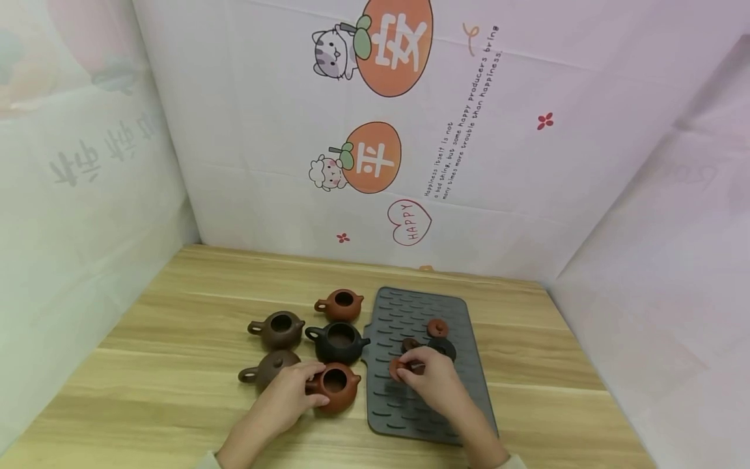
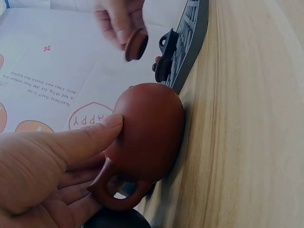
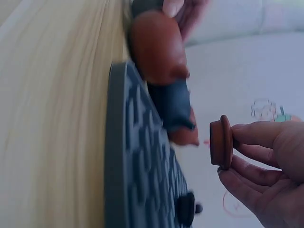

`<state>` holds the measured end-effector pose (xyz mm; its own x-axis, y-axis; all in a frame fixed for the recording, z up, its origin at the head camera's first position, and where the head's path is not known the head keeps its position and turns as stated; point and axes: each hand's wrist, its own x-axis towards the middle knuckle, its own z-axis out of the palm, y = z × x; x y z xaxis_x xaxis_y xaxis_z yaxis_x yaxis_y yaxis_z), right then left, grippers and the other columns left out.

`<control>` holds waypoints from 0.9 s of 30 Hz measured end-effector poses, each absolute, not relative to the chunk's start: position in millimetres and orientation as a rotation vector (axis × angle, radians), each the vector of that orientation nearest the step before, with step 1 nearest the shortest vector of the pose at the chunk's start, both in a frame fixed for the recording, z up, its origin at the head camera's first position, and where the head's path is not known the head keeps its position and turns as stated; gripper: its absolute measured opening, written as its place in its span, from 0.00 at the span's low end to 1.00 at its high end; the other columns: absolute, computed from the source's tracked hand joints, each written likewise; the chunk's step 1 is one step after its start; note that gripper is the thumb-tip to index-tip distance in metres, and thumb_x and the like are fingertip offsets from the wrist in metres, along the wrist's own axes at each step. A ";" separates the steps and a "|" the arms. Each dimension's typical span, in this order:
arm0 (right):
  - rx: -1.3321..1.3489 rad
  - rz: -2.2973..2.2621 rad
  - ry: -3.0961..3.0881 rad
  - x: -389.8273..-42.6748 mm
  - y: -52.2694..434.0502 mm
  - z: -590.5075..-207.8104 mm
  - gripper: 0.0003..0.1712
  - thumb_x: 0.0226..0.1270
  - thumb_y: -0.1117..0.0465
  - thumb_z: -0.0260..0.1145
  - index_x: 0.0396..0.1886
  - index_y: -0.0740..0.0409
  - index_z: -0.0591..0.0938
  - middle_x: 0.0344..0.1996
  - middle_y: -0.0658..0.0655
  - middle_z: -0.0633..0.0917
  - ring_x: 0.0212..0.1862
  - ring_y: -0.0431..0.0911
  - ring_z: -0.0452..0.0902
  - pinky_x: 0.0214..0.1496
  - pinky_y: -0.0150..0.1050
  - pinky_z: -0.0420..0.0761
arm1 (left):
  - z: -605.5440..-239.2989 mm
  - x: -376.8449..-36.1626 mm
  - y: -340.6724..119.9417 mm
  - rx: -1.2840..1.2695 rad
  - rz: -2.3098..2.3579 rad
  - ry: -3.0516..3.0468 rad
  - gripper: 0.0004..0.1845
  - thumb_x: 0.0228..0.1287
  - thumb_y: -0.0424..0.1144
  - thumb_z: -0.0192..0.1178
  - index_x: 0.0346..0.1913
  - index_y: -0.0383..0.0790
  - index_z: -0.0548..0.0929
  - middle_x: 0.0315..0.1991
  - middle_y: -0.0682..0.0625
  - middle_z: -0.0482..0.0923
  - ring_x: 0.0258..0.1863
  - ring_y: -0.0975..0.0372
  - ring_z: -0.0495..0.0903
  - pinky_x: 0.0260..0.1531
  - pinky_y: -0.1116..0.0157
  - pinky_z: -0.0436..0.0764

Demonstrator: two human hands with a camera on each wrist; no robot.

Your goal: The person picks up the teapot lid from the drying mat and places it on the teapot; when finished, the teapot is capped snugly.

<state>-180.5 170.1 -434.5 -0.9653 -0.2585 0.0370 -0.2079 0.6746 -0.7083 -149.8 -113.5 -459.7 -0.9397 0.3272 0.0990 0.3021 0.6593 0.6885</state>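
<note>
My left hand point(image 1: 293, 391) grips a lidless red-brown clay teapot point(image 1: 335, 385) on the wooden table; in the left wrist view the thumb point(image 2: 90, 137) presses the teapot's point(image 2: 149, 128) side above its handle. My right hand point(image 1: 430, 378) pinches a red-brown lid point(image 1: 397, 369) just above the grey ribbed mat point(image 1: 410, 404); the right wrist view shows the lid point(image 3: 222, 142) held between the fingertips point(image 3: 247, 135), clear of the mat point(image 3: 137, 156). On the mat lie a black lid point(image 1: 442, 347), a dark brown lid point(image 1: 410, 343) and another red-brown lid point(image 1: 437, 327).
Left of the mat stand a black teapot point(image 1: 338, 342), a small red-brown teapot point(image 1: 342, 304) and two dark brown teapots point(image 1: 280, 329), point(image 1: 271, 368), the nearer one lidded. Printed cloth walls point(image 1: 381, 130) close in the table on three sides.
</note>
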 end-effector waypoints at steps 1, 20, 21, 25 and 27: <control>-0.423 -1.186 2.804 -180.4 165.5 -433.1 0.08 0.61 0.63 0.73 0.40 0.55 0.85 0.43 0.53 0.81 0.37 0.46 0.81 0.31 0.35 0.81 | -460.1 -149.7 -113.5 0.531 1.169 2.829 0.26 0.52 0.36 0.74 0.54 0.30 0.81 0.53 0.37 0.79 0.54 0.45 0.77 0.51 0.49 0.78; -0.727 -1.093 2.752 -173.3 89.7 -432.0 0.05 0.62 0.62 0.72 0.37 0.52 0.86 0.37 0.47 0.80 0.37 0.41 0.79 0.34 0.31 0.80 | -464.6 -151.4 -113.1 0.528 1.145 2.853 0.26 0.52 0.37 0.75 0.53 0.31 0.82 0.51 0.39 0.80 0.52 0.47 0.78 0.48 0.51 0.80; -0.733 -1.085 2.757 -173.3 88.1 -433.2 0.05 0.62 0.62 0.73 0.37 0.52 0.86 0.38 0.47 0.80 0.36 0.40 0.78 0.34 0.30 0.80 | -464.5 -151.3 -113.2 0.532 1.144 2.854 0.25 0.52 0.37 0.75 0.53 0.31 0.82 0.51 0.39 0.80 0.52 0.47 0.79 0.48 0.51 0.80; -0.760 -1.059 2.778 -173.4 83.6 -437.3 0.05 0.61 0.62 0.73 0.37 0.51 0.86 0.37 0.46 0.80 0.34 0.37 0.76 0.32 0.30 0.79 | -464.3 -151.1 -113.1 0.545 1.145 2.861 0.25 0.52 0.36 0.74 0.53 0.30 0.82 0.51 0.38 0.80 0.52 0.47 0.79 0.48 0.51 0.80; -0.767 -1.051 2.786 -173.5 81.7 -438.4 0.05 0.62 0.62 0.73 0.37 0.51 0.86 0.37 0.46 0.80 0.34 0.36 0.75 0.31 0.29 0.78 | -464.1 -151.0 -113.2 0.546 1.148 2.862 0.25 0.52 0.36 0.74 0.53 0.30 0.82 0.51 0.38 0.80 0.52 0.47 0.79 0.48 0.51 0.80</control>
<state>-173.5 81.7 -438.4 -0.8735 -0.4742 0.1098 -0.4285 0.6421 -0.6357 -151.0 -113.2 -464.1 -0.9391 0.3225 0.1188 0.3152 0.6704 0.6717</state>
